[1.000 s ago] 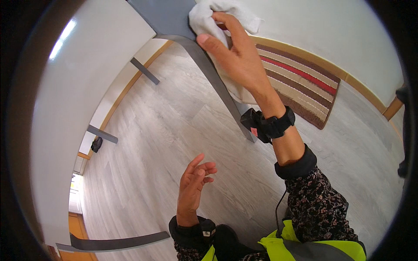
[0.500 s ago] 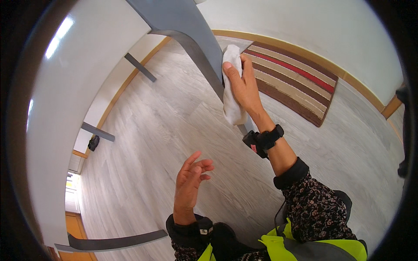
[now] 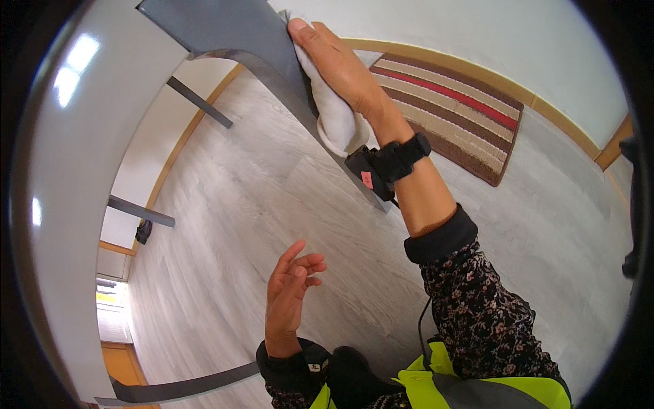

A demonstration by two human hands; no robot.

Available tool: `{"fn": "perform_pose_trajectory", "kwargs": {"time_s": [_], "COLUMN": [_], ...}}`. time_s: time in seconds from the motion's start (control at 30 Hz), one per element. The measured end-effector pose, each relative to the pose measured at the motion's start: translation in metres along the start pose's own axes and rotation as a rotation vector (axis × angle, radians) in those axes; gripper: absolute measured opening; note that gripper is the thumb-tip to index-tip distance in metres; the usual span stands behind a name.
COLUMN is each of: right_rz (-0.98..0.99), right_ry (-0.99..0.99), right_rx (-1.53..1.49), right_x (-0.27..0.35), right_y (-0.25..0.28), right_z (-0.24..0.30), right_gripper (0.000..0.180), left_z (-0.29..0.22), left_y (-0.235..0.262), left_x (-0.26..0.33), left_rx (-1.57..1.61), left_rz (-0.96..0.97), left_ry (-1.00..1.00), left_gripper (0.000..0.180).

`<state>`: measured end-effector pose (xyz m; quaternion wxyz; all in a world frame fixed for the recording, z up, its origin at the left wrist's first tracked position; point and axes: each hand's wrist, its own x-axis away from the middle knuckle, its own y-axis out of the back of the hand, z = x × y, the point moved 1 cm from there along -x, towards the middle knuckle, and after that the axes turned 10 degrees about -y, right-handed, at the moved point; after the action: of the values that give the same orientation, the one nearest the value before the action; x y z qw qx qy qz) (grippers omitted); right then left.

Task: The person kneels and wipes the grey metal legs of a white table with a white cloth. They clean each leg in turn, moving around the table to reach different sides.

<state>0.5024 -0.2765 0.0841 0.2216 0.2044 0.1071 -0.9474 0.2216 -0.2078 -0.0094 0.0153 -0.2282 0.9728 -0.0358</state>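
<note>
A white cloth [image 3: 335,117] lies against the side of a grey table leg [image 3: 262,65], pressed there by my right hand [image 3: 340,71]. My right fingers wrap over the cloth's upper part, and their far ends are partly hidden behind it. The leg widens at its upper end, where it meets the glossy white tabletop [image 3: 88,136]. Lower in the picture, my left hand [image 3: 287,293] hovers over the floor with its fingers loosely apart. Nothing is in it.
A striped brown, beige and red rug [image 3: 449,116] lies by the white wall on the right. Other grey table legs [image 3: 201,102] stand to the left. Wood-look planks cover the floor [image 3: 225,259]. A small black object [image 3: 143,231] is at the wall's foot.
My right hand has slid the cloth up along the leg, toward the tabletop. The view has shifted slightly. My left hand stays nearly where it was, still empty.
</note>
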Motion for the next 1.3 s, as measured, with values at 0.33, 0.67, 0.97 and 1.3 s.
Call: {"fn": "perform_pose_trajectory", "kwargs": {"time_s": [0.33,0.67,0.97,1.3], "right_rz": [0.226,0.119,-0.273,-0.251], "right_ry": [-0.218,-0.451,-0.726,-0.281], "right_rx": [-0.046,0.316,-0.2,-0.084], "right_x": [0.025,0.131,0.131,0.069], "right_y": [0.029,0.056,0.036,0.012], "right_z": [-0.095,-0.239,-0.217,-0.065], "right_gripper": [0.055,0.041,0.037,0.038], "left_z": [0.011,0.005,0.0,-0.002], "left_y": [-0.001,-0.004,0.002,-0.004], "left_x": [-0.007,-0.003,0.003,0.004], "left_rx": [0.006,0.022,0.048,0.02], "left_rz": [0.022,0.006,0.01,0.018], "left_ry": [0.011,-0.003,-0.031,-0.03], "left_gripper": [0.048,0.047,0.046,0.046]}}
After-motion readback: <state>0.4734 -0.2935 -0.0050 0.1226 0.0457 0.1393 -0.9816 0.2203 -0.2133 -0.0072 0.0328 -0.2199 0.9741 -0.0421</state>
